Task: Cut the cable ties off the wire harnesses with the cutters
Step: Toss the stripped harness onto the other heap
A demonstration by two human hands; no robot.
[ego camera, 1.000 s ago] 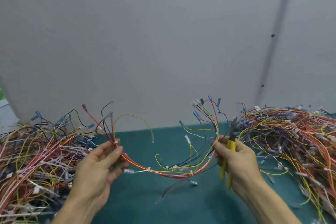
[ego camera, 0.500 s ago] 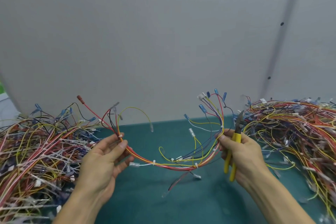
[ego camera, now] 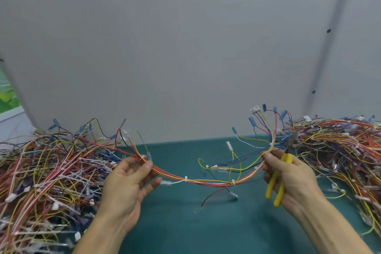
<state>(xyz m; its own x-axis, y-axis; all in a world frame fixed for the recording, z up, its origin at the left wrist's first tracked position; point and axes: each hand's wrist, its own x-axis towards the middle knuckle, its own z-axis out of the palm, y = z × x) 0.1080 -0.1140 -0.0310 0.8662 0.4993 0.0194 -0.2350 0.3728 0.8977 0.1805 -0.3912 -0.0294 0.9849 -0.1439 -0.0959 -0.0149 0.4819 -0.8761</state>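
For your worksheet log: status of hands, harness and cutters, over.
Left hand pinches harness end. Right hand grips cutters and other end. Ties uncut; piles either side.

A wire harness of red, yellow, blue and white leads sags in a shallow arc, pinched near each end by the left hand and right hand. Both ends fan upward. White cable ties still band its trunk. Yellow-handled cutters stand tips-up at its right end, gripped in the right hand. A left harness pile and a right harness pile flank it.
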